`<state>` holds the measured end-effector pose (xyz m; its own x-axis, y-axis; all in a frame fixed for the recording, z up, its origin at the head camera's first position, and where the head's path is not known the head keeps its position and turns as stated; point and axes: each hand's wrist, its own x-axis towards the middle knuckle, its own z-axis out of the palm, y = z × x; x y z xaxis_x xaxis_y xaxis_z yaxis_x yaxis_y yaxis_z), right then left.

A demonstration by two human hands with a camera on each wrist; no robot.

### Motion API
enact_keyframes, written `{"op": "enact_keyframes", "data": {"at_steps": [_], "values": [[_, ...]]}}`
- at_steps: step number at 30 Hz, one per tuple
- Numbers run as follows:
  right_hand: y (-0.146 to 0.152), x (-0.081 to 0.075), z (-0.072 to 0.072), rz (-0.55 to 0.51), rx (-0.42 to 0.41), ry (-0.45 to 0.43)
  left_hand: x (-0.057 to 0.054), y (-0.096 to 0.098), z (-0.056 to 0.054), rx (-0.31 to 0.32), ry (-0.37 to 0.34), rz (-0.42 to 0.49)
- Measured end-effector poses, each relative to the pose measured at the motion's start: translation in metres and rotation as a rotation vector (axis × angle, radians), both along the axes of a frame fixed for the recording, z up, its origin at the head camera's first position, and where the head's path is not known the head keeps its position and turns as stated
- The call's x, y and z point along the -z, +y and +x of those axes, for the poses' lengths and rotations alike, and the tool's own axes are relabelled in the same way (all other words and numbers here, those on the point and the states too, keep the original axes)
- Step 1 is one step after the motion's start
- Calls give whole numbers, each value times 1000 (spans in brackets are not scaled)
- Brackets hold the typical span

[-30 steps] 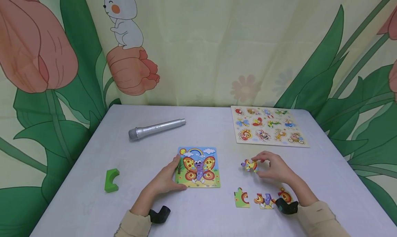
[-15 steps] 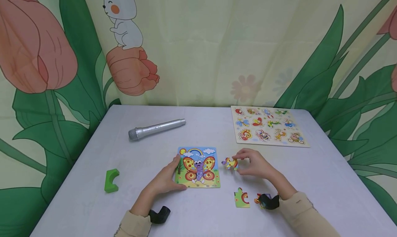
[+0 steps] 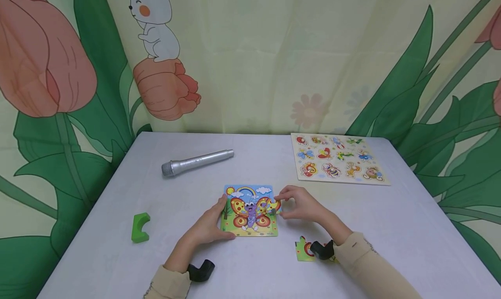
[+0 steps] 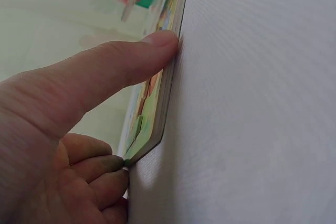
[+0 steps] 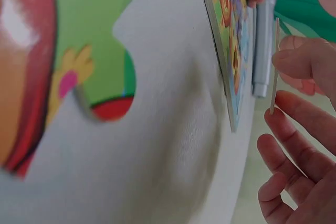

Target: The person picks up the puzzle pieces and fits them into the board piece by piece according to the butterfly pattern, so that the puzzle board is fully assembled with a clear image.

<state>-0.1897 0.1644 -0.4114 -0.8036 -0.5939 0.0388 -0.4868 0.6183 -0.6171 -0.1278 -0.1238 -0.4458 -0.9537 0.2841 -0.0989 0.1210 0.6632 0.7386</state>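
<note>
A square butterfly puzzle board (image 3: 247,190) lies flat mid-table in the head view. My left hand (image 3: 207,223) grips its left side, thumb on the near edge and curled fingers at the corner, as the left wrist view shows. My right hand (image 3: 303,205) pinches a small puzzle piece (image 5: 275,85) between thumb and fingertips, seen edge-on in the right wrist view. From the head view this piece overlaps the board's right edge by the butterfly's wing. A green loose puzzle piece (image 3: 302,249) lies nearer to me; other pieces are partly hidden behind the right wrist camera.
A silver microphone (image 3: 197,162) lies at the back left. Along the table's back right is a larger insect-picture board (image 3: 313,177). A green arch-shaped block (image 3: 138,227) sits at the far left. Behind the table hangs a printed curtain (image 3: 250,64).
My right hand has carried the pinched puzzle piece leftward to the board's right edge, its sleeve and wrist camera passing over the loose pieces. My left hand has stayed put.
</note>
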Motion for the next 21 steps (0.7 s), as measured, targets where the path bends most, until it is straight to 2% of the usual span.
{"op": "enact_keyframes", "data": {"at_steps": [8, 14, 21], "values": [[-15, 2, -4, 20, -55, 7, 0, 1, 0, -2, -4, -2], [-22, 5, -6, 74, -50, 48, 3, -1, -1, 19, 23, 3], [-27, 8, -8, 128, -32, 53, 3, -3, -1, 20, 25, 13]]}}
